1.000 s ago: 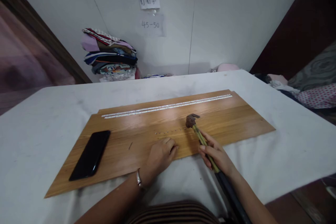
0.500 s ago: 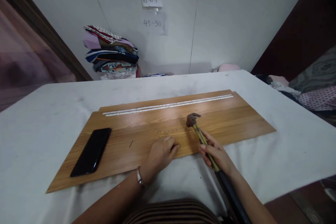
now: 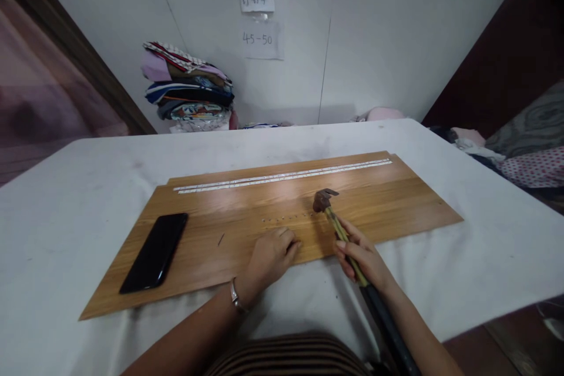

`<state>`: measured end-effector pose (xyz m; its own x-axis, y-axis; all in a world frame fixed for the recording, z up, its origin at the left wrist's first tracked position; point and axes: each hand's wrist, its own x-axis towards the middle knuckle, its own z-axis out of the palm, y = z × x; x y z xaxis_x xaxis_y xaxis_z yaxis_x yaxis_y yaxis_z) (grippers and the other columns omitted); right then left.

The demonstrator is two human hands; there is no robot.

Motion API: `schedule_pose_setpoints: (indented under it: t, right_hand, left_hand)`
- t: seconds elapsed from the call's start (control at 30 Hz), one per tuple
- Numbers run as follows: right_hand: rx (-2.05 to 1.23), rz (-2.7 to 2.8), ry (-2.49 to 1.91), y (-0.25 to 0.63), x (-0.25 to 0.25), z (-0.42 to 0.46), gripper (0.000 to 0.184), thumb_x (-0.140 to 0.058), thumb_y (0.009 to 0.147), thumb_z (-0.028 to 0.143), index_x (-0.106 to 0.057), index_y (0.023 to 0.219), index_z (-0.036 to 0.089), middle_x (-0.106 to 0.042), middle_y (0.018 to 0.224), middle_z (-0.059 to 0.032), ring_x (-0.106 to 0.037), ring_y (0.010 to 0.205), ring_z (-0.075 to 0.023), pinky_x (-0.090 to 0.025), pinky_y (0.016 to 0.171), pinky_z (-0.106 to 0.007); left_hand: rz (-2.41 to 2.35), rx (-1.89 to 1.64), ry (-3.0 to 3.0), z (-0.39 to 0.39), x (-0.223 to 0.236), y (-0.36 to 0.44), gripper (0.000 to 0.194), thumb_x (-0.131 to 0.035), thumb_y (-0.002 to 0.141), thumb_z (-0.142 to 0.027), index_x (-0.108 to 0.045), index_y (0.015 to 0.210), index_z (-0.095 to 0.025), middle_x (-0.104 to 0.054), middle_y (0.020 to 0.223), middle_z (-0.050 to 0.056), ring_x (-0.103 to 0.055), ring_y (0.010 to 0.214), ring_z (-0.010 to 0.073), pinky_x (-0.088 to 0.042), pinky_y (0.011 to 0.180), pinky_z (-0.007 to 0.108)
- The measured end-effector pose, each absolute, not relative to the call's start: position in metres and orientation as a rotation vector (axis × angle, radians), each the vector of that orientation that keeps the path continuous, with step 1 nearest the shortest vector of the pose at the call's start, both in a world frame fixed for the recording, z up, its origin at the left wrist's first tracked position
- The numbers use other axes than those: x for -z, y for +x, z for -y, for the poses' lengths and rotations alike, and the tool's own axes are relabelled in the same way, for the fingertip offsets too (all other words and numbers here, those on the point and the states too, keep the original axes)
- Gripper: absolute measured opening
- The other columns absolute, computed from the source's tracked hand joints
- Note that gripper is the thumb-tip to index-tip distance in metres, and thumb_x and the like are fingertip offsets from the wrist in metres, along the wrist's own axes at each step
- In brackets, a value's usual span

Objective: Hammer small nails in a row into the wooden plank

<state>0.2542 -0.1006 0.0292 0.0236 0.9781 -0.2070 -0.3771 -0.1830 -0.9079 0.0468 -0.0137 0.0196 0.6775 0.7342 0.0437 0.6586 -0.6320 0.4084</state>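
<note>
My right hand [image 3: 362,254] is wrapped around the yellowish handle of a claw hammer [image 3: 325,200]. The rusty head is over the wooden board [image 3: 379,211], and the dark lower grip runs back under my forearm. My left hand [image 3: 273,254] rests on the board near its front edge, fingers curled in; what they hold, if anything, is hidden. Just beyond my hands, a row of several small nail heads [image 3: 283,218] crosses the board. A single loose nail [image 3: 221,239] lies to the left of my left hand.
A black phone [image 3: 154,252] lies on the board's left part. Two white measuring strips [image 3: 282,177] run along the far side. The board lies on a white-covered table [image 3: 497,235]. Folded clothes [image 3: 189,85] are stacked by the wall, below paper signs [image 3: 263,39].
Hardly anything differs. The view has shifted very slightly; both hands and the hammer stay in nearly the same place.
</note>
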Motion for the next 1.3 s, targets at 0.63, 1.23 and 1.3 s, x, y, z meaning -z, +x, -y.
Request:
schedule_pose_setpoints:
  t: [0.63,1.23,1.3]
  right_hand:
    - [-1.449,0.768,-1.079,0.2548,-0.0267,0.1002,0.067,-0.065,0.082,0.030,-0.039,0.144,0.022,-0.054,0.056,0.0080,-0.038,0.029,-0.0047,-0.030,0.027,-0.014]
    - [-1.468,0.797,-1.074,0.2543,-0.0224,0.0984,0.070,-0.064,0.081,0.030,-0.037,0.145,0.021,-0.053,0.054,0.0086,-0.038,0.028,-0.0051,-0.030,0.027,-0.015]
    - [-1.463,0.781,-1.066,0.2544,-0.0225,0.0990,0.071,-0.064,0.081,0.030,-0.036,0.146,0.022,-0.053,0.055,0.0086,-0.038,0.028,-0.0049,-0.030,0.027,-0.015]
  left_hand:
    - [-1.088,-0.265,2.543,0.0134,-0.0188,0.0466,0.018,-0.047,0.093,-0.027,-0.057,0.081,-0.019,-0.063,0.081,0.003,-0.056,0.074,0.0170,-0.040,0.065,0.028]
    - [-1.112,-0.219,2.532,0.0136,-0.0219,0.0476,0.020,-0.046,0.094,-0.029,-0.058,0.082,-0.018,-0.064,0.083,0.004,-0.056,0.074,0.0163,-0.039,0.065,0.027]
    - [-1.109,-0.228,2.531,0.0134,-0.0213,0.0474,0.019,-0.047,0.094,-0.028,-0.058,0.082,-0.018,-0.063,0.082,0.004,-0.056,0.074,0.0162,-0.039,0.065,0.027]
